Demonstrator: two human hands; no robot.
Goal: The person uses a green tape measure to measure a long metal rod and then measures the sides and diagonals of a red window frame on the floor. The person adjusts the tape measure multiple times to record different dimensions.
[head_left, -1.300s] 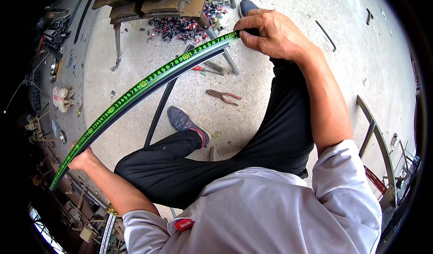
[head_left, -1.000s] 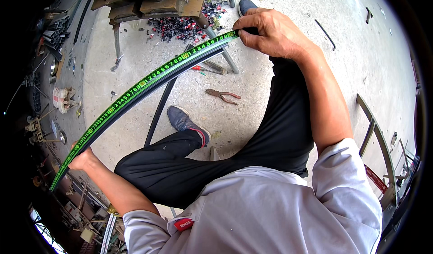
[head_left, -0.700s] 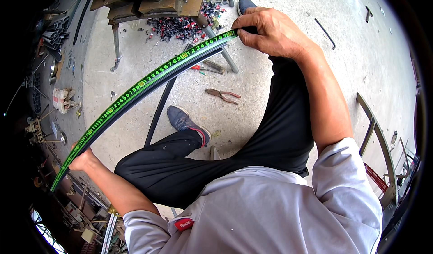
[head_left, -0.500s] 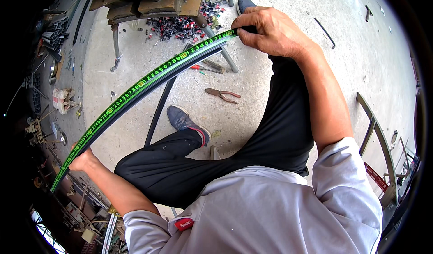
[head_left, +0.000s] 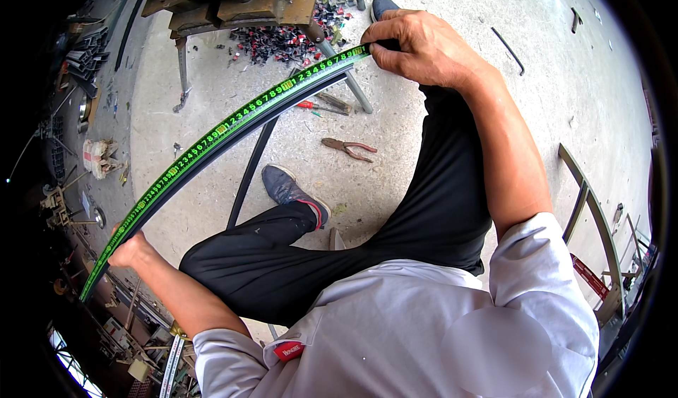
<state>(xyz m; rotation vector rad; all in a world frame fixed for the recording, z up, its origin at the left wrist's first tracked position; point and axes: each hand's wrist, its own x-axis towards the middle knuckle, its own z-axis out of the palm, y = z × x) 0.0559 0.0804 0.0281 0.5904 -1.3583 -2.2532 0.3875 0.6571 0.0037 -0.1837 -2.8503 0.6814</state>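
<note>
1. Green tape measure (head_left: 221, 129) runs along a black strip (head_left: 212, 153), from near left to far right, above the floor (head_left: 304, 154).
2. The right hand (head_left: 422, 52) has its grip pinching the tape measure's far end.
3. The left hand (head_left: 128, 250) has its grip wrapped around the strip.
4. Pliers (head_left: 342, 146) lie on the floor.

The pale floor (head_left: 579, 101) is brightest toward the upper right; a brown metal counter (head_left: 308, 4) stands on metal legs (head_left: 359, 93).

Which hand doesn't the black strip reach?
The right hand: the black strip stops short of it, while the left hand holds strip and green tape together.
</note>
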